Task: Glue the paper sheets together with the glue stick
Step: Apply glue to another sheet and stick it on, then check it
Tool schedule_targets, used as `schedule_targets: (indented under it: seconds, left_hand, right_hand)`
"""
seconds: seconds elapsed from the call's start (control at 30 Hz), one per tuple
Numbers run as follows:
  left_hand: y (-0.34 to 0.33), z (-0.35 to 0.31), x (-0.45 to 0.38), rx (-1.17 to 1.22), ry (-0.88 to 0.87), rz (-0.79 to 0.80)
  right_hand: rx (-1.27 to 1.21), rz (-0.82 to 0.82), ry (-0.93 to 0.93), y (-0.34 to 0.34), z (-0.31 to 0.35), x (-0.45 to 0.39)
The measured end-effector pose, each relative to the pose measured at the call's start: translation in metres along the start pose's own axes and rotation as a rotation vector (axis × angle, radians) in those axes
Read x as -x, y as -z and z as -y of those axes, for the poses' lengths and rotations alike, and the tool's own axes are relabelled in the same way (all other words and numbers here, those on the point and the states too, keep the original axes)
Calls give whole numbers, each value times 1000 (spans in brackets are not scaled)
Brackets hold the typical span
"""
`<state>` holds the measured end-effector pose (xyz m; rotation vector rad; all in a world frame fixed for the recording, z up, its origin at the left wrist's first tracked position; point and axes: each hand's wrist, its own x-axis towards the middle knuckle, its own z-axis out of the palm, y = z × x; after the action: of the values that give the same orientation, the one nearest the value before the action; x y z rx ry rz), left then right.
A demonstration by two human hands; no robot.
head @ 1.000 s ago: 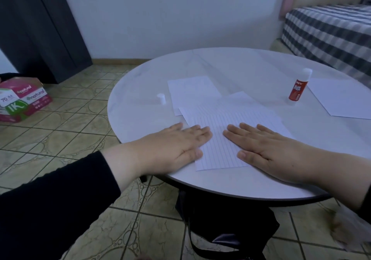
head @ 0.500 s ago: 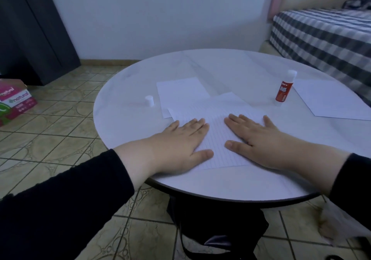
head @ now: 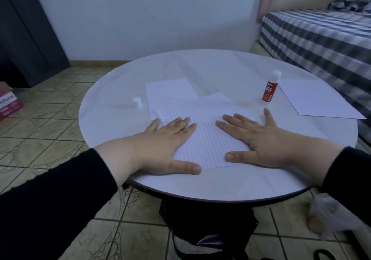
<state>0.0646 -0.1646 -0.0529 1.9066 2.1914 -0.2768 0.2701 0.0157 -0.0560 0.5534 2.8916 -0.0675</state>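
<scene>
hands flat on paper: the left hand (head: pixel 160 145) lies palm down with straight fingers on the left part of the lined sheet (head: pixel 206 139), thumb stretched along the sheet's near edge; it grips nothing. the right hand (head: pixel 261 139) lies palm down, fingers straight and spread, on the right part of the same sheet, thumb pointing toward the left hand; it also grips nothing. the lined sheet rests on the round white table (head: pixel 200 187), near its front edge, and overlaps a plain sheet (head: pixel 170 91) lying behind it. the glue stick (head: pixel 270 89), red body with white top, stands upright on the table beyond the right hand, apart from it. a small white cap (head: pixel 137 102) stands left of the plain sheet. another plain sheet (head: pixel 313 101) lies at the table's right side, just beside the glue stick
</scene>
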Motion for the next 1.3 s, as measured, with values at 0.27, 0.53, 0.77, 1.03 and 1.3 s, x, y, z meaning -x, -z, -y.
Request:
schedule_targets:
  seconds: [0.27,0.53,0.77,1.03,1.3]
  left_hand:
    - [13,9,5,159,104,-76]
    - [6,-22,-7,121,217,-97]
    - [24,-41,7,212,265,-111]
    - [28,-36,4,608,231,-277]
    - [33,-26,8,910,309,-619]
  right_hand:
    - [-43,9,-120,0,-29,19]
    - [-65,-76,-78,-7,-23,9]
    - [-45,-101,-79,-9,-22,10]
    - [-66,-124,-80,-10,-23,11]
    - [-132,-264,-74,-5,-15,20]
